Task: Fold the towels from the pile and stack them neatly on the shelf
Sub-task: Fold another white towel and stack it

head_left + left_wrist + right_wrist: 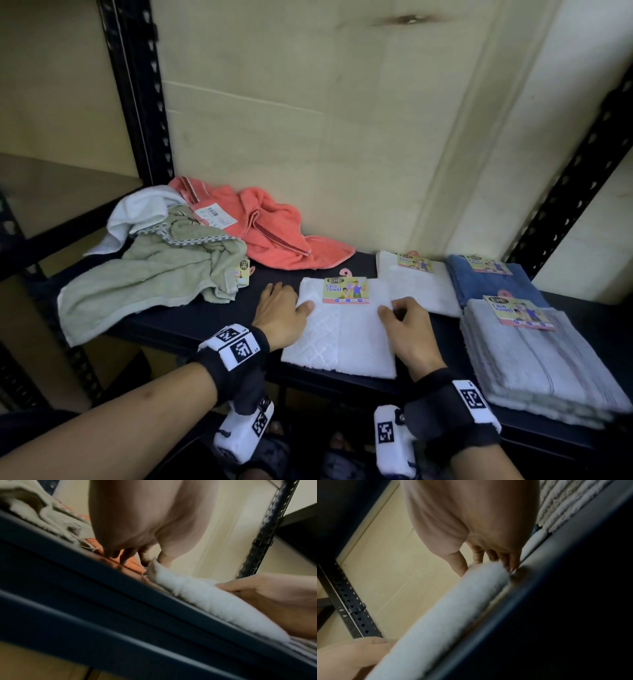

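A folded white towel point(342, 337) with a paper label lies at the front middle of the dark shelf point(205, 318). My left hand point(294, 303) holds its left edge, thumb on top and fingers down beside it. In the left wrist view that edge of the towel point(205, 596) rises between the thumb and index finger of the left hand point(150, 561). My right hand point(394, 313) grips the right edge with curled fingers. The right wrist view shows the right hand point(484, 563) with thumb and fingers on either side of the towel point(445, 608).
A loose pile sits at the back left: a green towel point(154, 274), a white one point(144, 209) and a coral one point(274, 236). Folded towels lie to the right: white point(418, 287), blue point(493, 281) and a grey striped stack point(534, 363). Black uprights point(137, 102) frame the shelf.
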